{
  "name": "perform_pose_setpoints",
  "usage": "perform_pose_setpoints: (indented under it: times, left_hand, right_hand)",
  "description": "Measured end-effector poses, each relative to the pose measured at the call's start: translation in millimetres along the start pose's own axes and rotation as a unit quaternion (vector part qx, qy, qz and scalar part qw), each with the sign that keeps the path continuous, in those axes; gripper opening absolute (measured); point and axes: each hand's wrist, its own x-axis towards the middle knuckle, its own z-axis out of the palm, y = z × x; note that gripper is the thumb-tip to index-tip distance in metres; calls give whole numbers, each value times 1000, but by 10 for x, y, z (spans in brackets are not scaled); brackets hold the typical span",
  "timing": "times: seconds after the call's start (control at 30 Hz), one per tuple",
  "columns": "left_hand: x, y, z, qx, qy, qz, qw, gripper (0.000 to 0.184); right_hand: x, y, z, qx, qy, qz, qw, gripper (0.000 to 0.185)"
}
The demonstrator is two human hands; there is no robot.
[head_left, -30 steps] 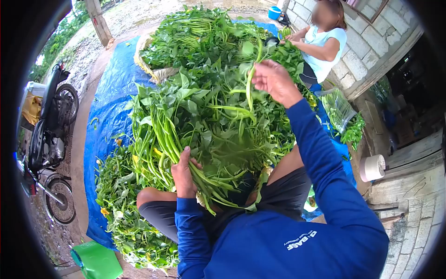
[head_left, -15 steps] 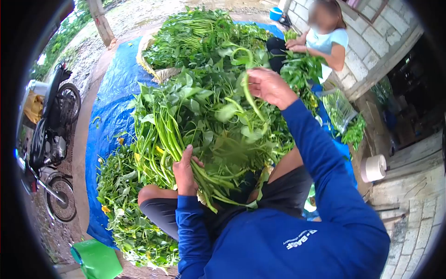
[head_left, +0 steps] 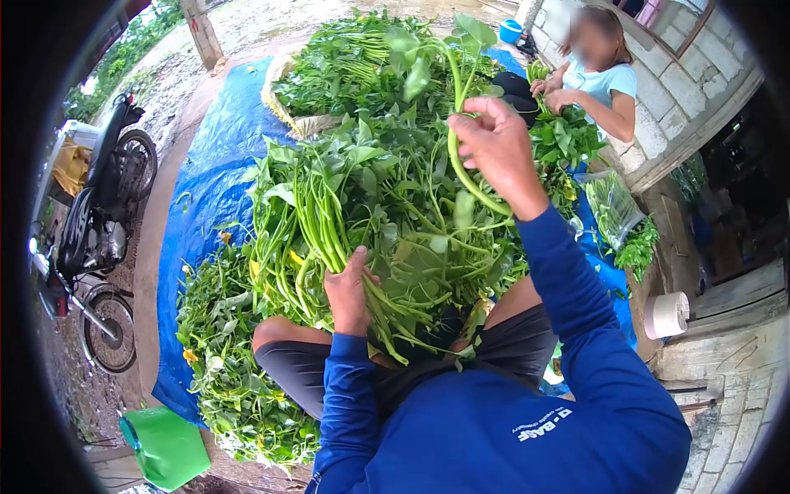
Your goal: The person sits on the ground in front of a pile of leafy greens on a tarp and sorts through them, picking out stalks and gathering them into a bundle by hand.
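My left hand (head_left: 349, 298) is closed around a bunch of long green stems (head_left: 319, 221), whose leafy tops spread away from me and whose cut ends point toward my lap. Raised to the right, my right hand (head_left: 499, 152) pinches a single leafy stem (head_left: 454, 156) between thumb and fingers. That stem curves down past the hand, and its leaves stand up above it. Below and beyond both hands lies a large heap of leafy greens (head_left: 383, 165).
A blue tarp (head_left: 193, 181) lies under the greens, with looser greens (head_left: 222, 362) at the left. Another person (head_left: 601, 82) handles greens at the far right. A motorcycle (head_left: 99, 222), a green container (head_left: 169, 449), a plastic bag of greens (head_left: 609, 206) and a white roll (head_left: 666, 315) surround the tarp.
My right hand has shifted down and nearer, and the pinched stem now stands more upright with its leaves raised. My left hand keeps its bunch. The view has shifted slightly.
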Motion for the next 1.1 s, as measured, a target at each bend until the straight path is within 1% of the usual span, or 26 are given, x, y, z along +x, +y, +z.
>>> perform_pose_setpoints:
  times: [0.03,0.1,0.13,0.17,0.2,0.23,0.27,0.3,0.37,0.4,0.47,0.57,0.6,0.7,0.73,0.77,0.83,0.87,0.9,0.93,0.97,1.0,1.03,1.07,1.1]
  left_hand:
    - [-9,-8,15,-1,0,6,1000,26]
    - [-19,-5,39,0,0,20,1000,26]
    - [-23,3,46,3,-3,17,1000,27]
    - [-28,10,59,4,-6,14,1000,29]
    - [-37,11,70,5,-8,11,1000,30]
    - [-52,3,76,8,-10,6,1000,32]
    - [-31,-45,82,18,-11,20,1000,34]
    - [89,-251,4,-5,-25,46,999,37]
    - [90,-270,-74,-26,-39,24,999,39]
    - [83,-244,-110,-35,-46,7,998,41]
    - [33,-207,-219,-34,-69,-63,995,48]
    - [124,-472,-141,-30,-81,86,993,52]
    - [67,-389,-130,-7,-98,71,993,48]
    - [6,-213,-126,-6,-137,-1,991,37]
    - [-15,-199,-103,-45,-105,-19,993,26]
    - [12,-222,-177,3,-84,-51,995,19]
    - [98,-313,-201,-30,-65,-43,996,15]
    - [121,-326,-175,-42,-47,-31,998,14]
    - [109,-356,-119,-54,-33,-21,998,14]
    - [115,-358,-61,-68,-22,-9,997,14]
    - [98,-327,-88,-38,-38,-37,998,15]
    - [118,-351,-84,-48,-45,-59,996,16]
    - [154,-413,-99,-56,-49,-82,994,18]
    - [200,-473,-139,-89,-69,-143,983,19]
    - [209,-483,-139,-98,-77,-175,977,20]
  right_hand:
    - [-20,99,92,-5,7,-20,1000,32]
    - [-160,221,306,-143,52,-116,981,26]
    - [-237,276,440,-132,40,-106,985,20]
    - [-359,303,549,-172,24,-115,978,18]
    - [-497,314,689,-180,-15,-67,981,18]
    - [-601,584,888,-190,-52,-103,975,20]
    - [-755,721,1027,-155,-135,-59,977,17]
    - [-863,960,1191,-132,-203,-27,970,23]
    - [-950,876,1241,-100,-235,91,962,29]
    - [-946,854,1249,-33,-240,130,961,31]
    - [-969,922,1294,38,-252,189,948,33]
    - [-970,1083,1445,99,-242,259,930,35]
    - [-950,1242,1495,113,-264,238,928,36]
    - [-860,1001,1297,117,-334,257,899,33]
    - [-696,1064,1208,45,-328,151,931,30]
    - [-644,1136,1108,-24,-320,46,946,28]
    - [-608,735,848,-145,-246,20,958,22]
    - [-714,722,792,-168,-276,-37,946,24]
    - [-833,515,756,-258,-369,4,893,30]
    - [-1022,643,789,-282,-406,-78,866,34]
    - [-1226,702,858,-338,-401,-61,849,34]
    - [-1394,842,904,-308,-394,-72,863,36]
    - [-1488,944,921,-254,-382,-56,887,36]
    - [-1510,947,919,-249,-380,-29,891,33]
    - [-1536,953,927,-241,-380,-2,893,31]
